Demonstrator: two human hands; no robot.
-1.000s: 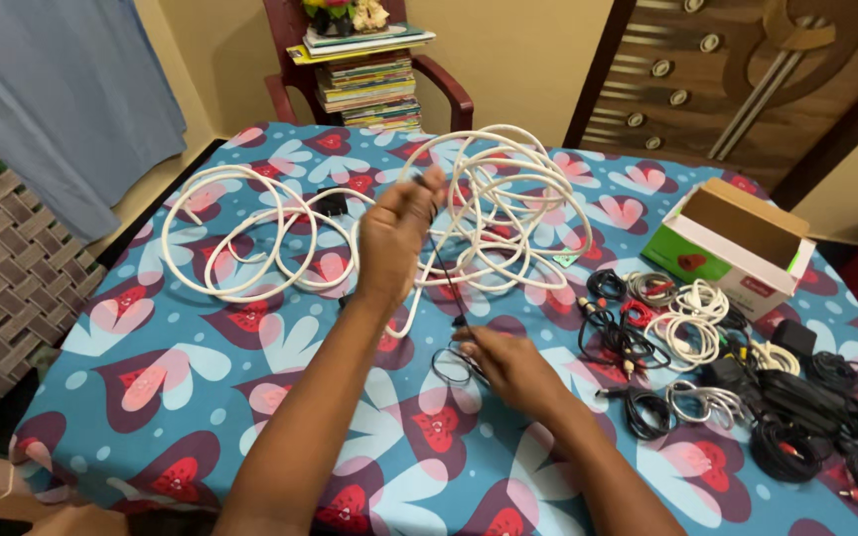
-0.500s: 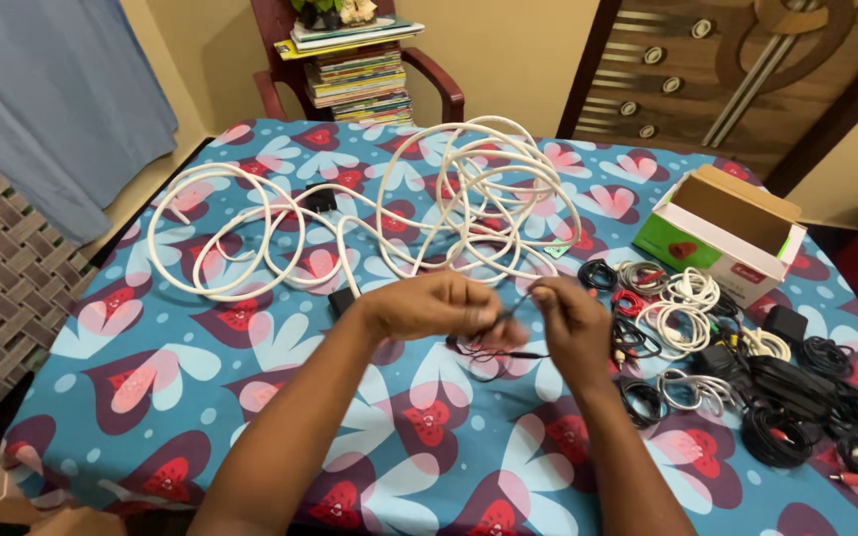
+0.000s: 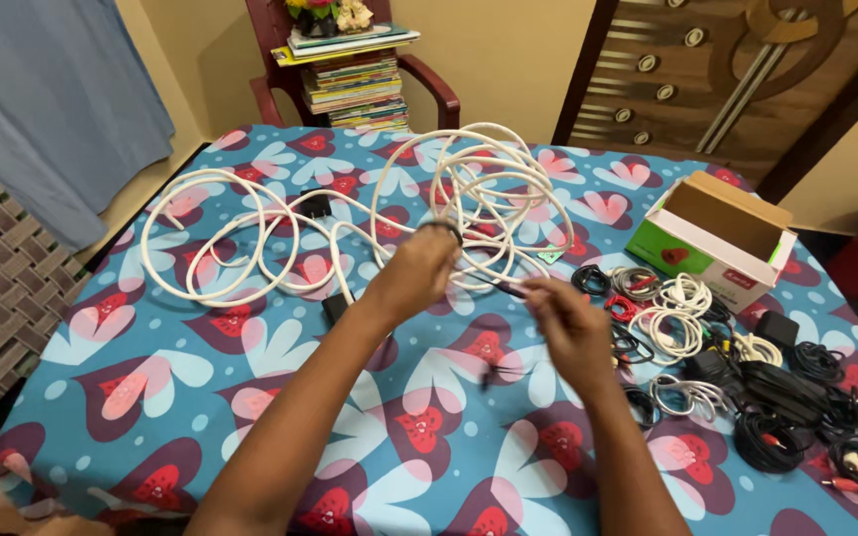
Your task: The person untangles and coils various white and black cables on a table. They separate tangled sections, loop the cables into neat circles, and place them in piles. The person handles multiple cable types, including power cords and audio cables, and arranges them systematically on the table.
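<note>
Table [image 3: 181, 377] under a blue cloth with red and pink hearts; yellow wall behind, blue curtain [image 3: 52, 99] at 10 o'clock, wooden door [image 3: 747, 79] at 1 o'clock. One red chair [image 3: 439, 94] at 12 o'clock carries one stack of books [image 3: 355, 74].

Hands: left hand [image 3: 417, 273] raised above table centre, fingers closed round a thin black cable [image 3: 494, 285], with a small loop of it showing at the top of the fist. Right hand [image 3: 568, 323] just to 3 o'clock of the left, thumb and forefinger pinched on the same cable; a short stretch runs taut between the two hands. A loose tail of it seems to hang below the right hand, toward the cloth; too thin to trace.

Progress, as judged: the black cable looks partly wound, one or two turns at the left fist, the rest not yet gathered. Bundles at 3 to 4 o'clock lie already coiled. The long white cable [image 3: 250, 243] is spread loose in big loops from 10 to 1 o'clock, uncoiled.

Counts:
- white cable, loose: 1, as far as I can follow it
- open cardboard box [image 3: 712, 233], green and white, at 2 o'clock: 1
- coiled bundles [image 3: 687, 328] at 3 to 4 o'clock: about ten, black and white mixed, some overlapping, exact count not possible
- small black adapters: 2 seen, one near 11 o'clock [image 3: 315, 203], one [image 3: 335, 308] just left of the left wrist
- hands: 2, both the person's own
</note>
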